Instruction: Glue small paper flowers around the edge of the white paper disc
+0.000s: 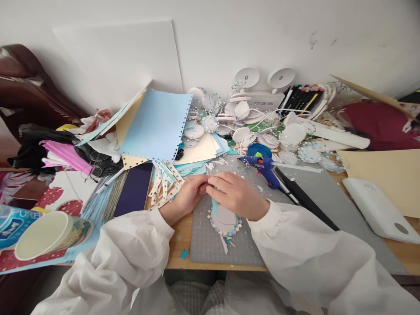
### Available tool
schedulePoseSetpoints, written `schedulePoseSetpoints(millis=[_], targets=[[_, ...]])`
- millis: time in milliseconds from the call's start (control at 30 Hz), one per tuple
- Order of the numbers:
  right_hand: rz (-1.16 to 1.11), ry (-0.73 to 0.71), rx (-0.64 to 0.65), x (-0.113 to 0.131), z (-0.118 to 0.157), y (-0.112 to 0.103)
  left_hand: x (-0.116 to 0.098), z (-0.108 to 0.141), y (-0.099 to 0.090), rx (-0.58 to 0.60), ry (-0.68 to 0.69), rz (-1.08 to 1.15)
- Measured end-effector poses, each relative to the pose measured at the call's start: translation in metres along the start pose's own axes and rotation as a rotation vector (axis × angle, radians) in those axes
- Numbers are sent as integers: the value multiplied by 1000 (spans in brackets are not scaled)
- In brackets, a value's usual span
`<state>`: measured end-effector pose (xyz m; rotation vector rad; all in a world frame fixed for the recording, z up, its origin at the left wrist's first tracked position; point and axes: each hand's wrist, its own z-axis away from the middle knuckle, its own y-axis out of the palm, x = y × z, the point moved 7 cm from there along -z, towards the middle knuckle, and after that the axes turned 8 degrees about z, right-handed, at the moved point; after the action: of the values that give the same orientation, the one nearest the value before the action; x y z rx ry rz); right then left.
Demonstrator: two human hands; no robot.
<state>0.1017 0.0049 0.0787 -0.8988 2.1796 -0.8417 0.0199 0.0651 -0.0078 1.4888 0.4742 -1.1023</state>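
Note:
My left hand [188, 193] and my right hand [231, 192] meet over the grey cutting mat [203, 249]. The fingers of both are pinched together at the tips, and what they hold is too small or hidden to make out. Below them on the mat lies a round white disc [226, 222] edged with small blue and cream stars. A pale teal strip [215, 206] reaches from under my right fingers onto the disc. White paper scraps [224, 245] lie by its lower edge.
A blue glue gun [264, 166] rests on the mat's right side. Decorated white discs [243, 109] pile up behind. Blue paper [157, 124], star-punched strips [166, 183] and a dark phone [134, 189] are on the left, beside a paper cup [44, 236]. A white device [380, 210] lies right.

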Motion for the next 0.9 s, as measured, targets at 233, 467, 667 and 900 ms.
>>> schedulePoseSetpoints(millis=[233,467,667,900], targets=[[-397,544,-332,-48,40,-14,-18,15,20,281,75,-458],[-1403,1254,-385,-53,81,31,-11,30,43,681,246,-965],[-1568,1224,-208,-29,70,34,-11,28,47,664,326,-950],[-1498,1217,-155,-24,77,39,-10,30,47,647,386,-1062]])
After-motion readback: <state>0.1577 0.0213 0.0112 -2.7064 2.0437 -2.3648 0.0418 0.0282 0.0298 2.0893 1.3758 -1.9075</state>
